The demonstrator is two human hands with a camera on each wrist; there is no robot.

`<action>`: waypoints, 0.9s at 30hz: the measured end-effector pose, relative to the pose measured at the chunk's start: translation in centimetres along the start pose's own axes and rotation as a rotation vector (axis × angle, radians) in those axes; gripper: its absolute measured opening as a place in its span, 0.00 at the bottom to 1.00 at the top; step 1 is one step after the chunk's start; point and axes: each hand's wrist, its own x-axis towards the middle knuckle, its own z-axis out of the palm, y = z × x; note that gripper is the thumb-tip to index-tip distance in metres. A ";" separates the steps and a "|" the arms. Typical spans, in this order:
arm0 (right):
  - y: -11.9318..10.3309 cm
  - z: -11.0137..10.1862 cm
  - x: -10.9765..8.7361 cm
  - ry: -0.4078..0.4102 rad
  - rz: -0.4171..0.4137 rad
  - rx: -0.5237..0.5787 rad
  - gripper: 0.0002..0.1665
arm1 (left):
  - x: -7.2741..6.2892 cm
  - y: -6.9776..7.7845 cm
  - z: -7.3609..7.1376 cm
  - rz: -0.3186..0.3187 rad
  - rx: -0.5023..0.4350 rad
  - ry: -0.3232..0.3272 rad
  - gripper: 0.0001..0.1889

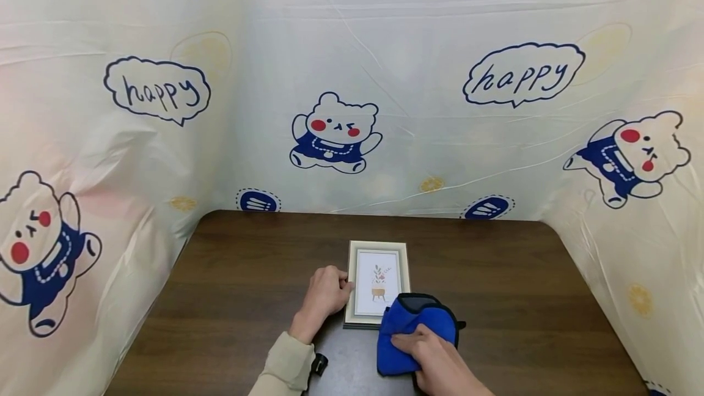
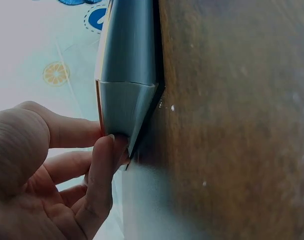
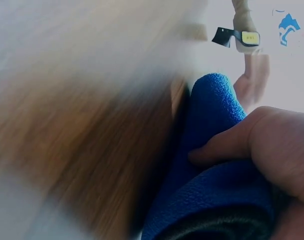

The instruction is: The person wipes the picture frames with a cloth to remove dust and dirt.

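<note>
A cream picture frame (image 1: 350, 286) with a print of a potted plant lies face up on the dark wooden table. My left hand (image 1: 326, 292) pinches its left edge, and the left wrist view shows the thumb and fingers (image 2: 103, 165) at the thick side of the frame (image 2: 129, 55). In my right hand (image 1: 434, 356) is a folded blue cloth (image 1: 393, 350) with black edging and a grey patch on top. The cloth covers the frame's lower right corner. From the right wrist, the thumb presses into the cloth's fold (image 3: 216, 115); the other fingers are mostly hidden.
The wooden table (image 1: 231, 298) stretches to both sides of the frame. A pale curtain (image 1: 418, 157) printed with bears and the word "happy" hangs along the table's back and sides. On the left forearm there is a black wrist strap (image 1: 319, 364) below a cream sleeve (image 1: 288, 362).
</note>
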 end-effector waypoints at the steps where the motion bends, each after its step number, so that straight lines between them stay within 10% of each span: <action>1: 0.2 -0.1 -0.2 -0.002 0.009 0.006 0.43 | 0.0 0.0 0.0 -0.002 -0.002 -0.003 0.04; 16: 0.2 -2.0 -2.3 0.017 0.015 0.029 0.36 | 0.2 0.0 0.0 -0.047 -0.023 -0.003 0.03; 27: -2.2 1.0 -1.7 0.311 -0.440 -0.214 0.20 | -0.1 0.4 0.1 -0.073 -0.025 -0.006 0.07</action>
